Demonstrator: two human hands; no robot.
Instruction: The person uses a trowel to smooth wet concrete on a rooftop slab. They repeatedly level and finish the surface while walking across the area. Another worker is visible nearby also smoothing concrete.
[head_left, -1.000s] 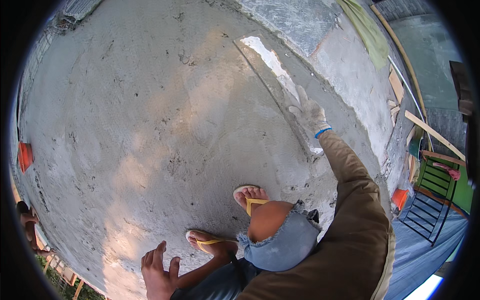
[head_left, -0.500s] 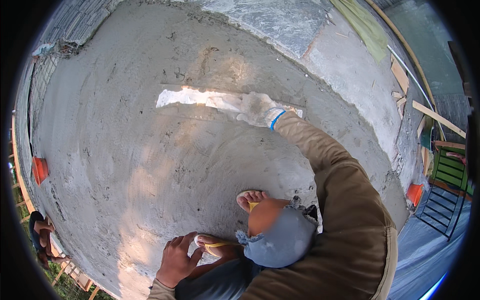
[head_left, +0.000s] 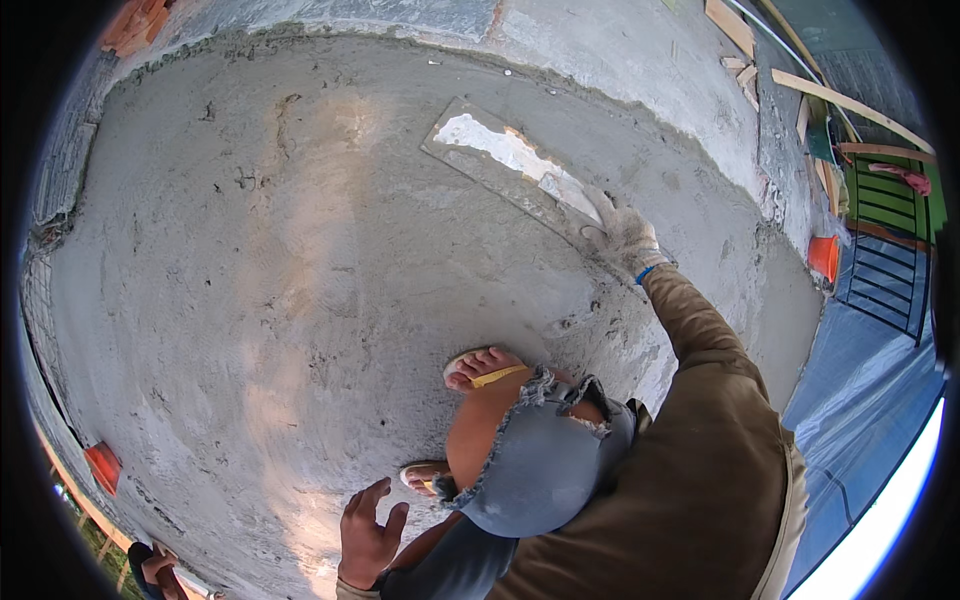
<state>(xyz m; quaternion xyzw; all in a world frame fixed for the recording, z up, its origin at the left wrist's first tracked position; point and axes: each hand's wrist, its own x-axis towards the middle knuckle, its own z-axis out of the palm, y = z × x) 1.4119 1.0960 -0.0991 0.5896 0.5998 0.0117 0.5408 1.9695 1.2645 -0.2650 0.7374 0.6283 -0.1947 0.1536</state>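
Observation:
My right hand (head_left: 620, 240), in a dirty pale glove with a blue cuff, grips a long flat float (head_left: 490, 150) lying diagonally on wet grey concrete (head_left: 250, 250), its top patched with white. My bare left hand (head_left: 368, 535) hangs by my legs with fingers apart and curved, holding nothing. My sandalled feet (head_left: 483, 367) stand on the concrete below the float, under my knee (head_left: 530, 470) in torn jeans.
Orange buckets (head_left: 823, 258) sit at right and lower left (head_left: 102, 468). Wood offcuts (head_left: 729, 25), a black metal rack (head_left: 885, 290) and a blue tarp (head_left: 830, 420) line the right. Bricks (head_left: 130, 30) lie at upper left. A co-worker (head_left: 158, 570) is at the lower-left edge.
My right hand swept the float up and leftward to lie nearly level, then back rightward to a diagonal. The view has turned, shifting the surroundings. My left hand stays low with fingers apart.

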